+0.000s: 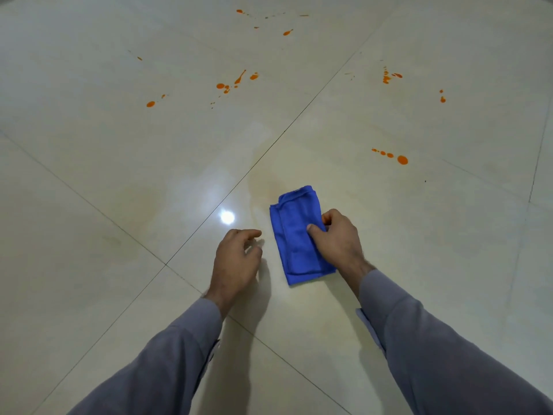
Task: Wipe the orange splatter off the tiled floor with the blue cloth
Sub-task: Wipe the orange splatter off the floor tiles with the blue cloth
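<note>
1. My two grey sleeves (155, 363) are closest to me, running up from the bottom edge toward the blue cloth (294, 235).
2. The blue cloth lies folded into a long rectangle, flat on the tiled floor (89, 163), just past the crossing of two grout lines.
3. My right hand (339, 239) sits on the cloth's right edge, thumb on top and fingers curled round that edge, pinching the fabric.
4. My left hand (238, 259) hovers just left of the cloth without touching it, fingers loosely curled and a little apart, holding nothing.
5. The orange splatter (236, 82) is scattered well beyond the cloth: one cluster straight past it, another farther still near the top edge, drops off to the far right, and a short trail ending in a round blob (402, 159) beyond the cloth to its right.
6. A bright light reflection (227, 217) shines on the tile just left of the cloth, with a faint yellowish smear around it.
</note>
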